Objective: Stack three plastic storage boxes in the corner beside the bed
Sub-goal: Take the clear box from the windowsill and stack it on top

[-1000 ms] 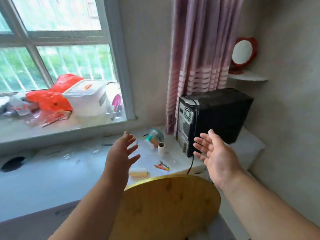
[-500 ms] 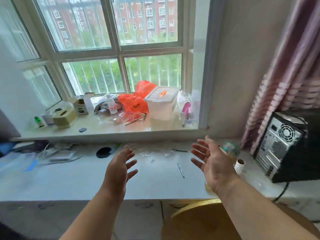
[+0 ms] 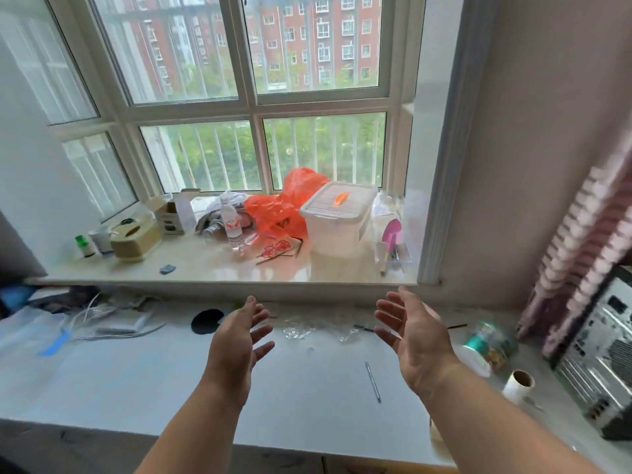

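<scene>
Storage box (image 3: pixel 337 218): one only in view, translucent white, lid on, orange tab on the lid. It stands on the window sill (image 3: pixel 205 265) at about 1 o'clock from the hands, well apart from both. Contents not discernible through the walls. Its left side touches or overlaps an orange plastic bag (image 3: pixel 284 206); which of the two, cannot tell.

Left hand (image 3: pixel 236 343): raised over the counter (image 3: pixel 136 378), palm turned inward, fingers (image 3: pixel 261 333) spread and released, grasping nothing.

Right hand (image 3: pixel 415 340): same height, palm facing the left hand, fingers (image 3: pixel 388 314) spread, released, empty. Both forearms are cut off by the bottom edge.

Sill, 10 to 11 o'clock of the box: water bottle (image 3: pixel 232 224), tissue box (image 3: pixel 136 238), small cartons, all soft-focused.

Counter: a pen (image 3: pixel 372 381) lies between the forearms, nearer the right.

Right edge, 3 o'clock: computer case (image 3: pixel 602 354), blurred and cut off; striped curtain (image 3: pixel 581 241) above it, also blurred. Left edge clutter is smeared, not identifiable.
</scene>
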